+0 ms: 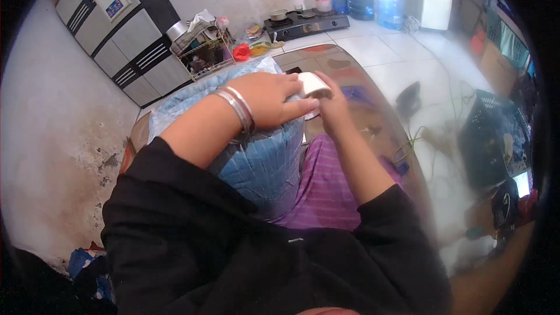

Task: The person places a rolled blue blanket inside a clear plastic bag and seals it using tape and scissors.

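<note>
In front of me stands a large round bundle (256,166) wrapped in blue and clear plastic. Over its far right edge, both hands meet at a white, curved, roll-like thing (314,84); its exact kind does not show. My right hand (335,108) is closed round its right side, with most fingers hidden. From the left, my left hand (265,99) grips it, fingers at its upper edge and thumb stretched below. Silvery bangles (238,108) circle my left wrist, which crosses above the bundle.
A brown patterned mat (385,134) lies beneath, on white tiles. Beyond it are a wire dish rack (204,55), a gas stove (306,25) and blue water bottles (389,7). A dark plastic crate (487,140) stands at right. A stained wall (64,122) is close on the left.
</note>
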{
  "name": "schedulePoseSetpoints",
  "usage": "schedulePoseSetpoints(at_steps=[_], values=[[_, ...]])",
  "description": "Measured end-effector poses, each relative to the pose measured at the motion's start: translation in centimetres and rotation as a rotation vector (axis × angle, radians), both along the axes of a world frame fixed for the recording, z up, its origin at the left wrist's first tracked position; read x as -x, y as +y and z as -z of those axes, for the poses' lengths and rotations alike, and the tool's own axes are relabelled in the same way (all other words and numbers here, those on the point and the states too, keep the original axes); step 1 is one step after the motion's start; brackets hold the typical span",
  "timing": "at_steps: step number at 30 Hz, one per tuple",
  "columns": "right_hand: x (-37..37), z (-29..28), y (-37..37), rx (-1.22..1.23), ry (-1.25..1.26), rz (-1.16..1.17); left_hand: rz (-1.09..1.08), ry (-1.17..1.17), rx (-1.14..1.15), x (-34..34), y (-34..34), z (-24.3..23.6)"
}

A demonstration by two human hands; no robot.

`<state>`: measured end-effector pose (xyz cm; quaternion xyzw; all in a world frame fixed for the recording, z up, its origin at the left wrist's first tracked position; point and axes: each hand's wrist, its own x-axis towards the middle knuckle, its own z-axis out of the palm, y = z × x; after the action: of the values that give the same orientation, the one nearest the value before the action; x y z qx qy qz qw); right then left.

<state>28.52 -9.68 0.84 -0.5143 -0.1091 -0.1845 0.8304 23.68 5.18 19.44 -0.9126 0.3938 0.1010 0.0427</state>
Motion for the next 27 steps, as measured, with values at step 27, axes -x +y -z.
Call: schedulePoseSetpoints(at_steps=[27], values=[[0.2,-2.9,-1.8,0.0,0.285,-0.05,-0.003,-0.171,0.092,-7.2,-2.0,-3.2]])
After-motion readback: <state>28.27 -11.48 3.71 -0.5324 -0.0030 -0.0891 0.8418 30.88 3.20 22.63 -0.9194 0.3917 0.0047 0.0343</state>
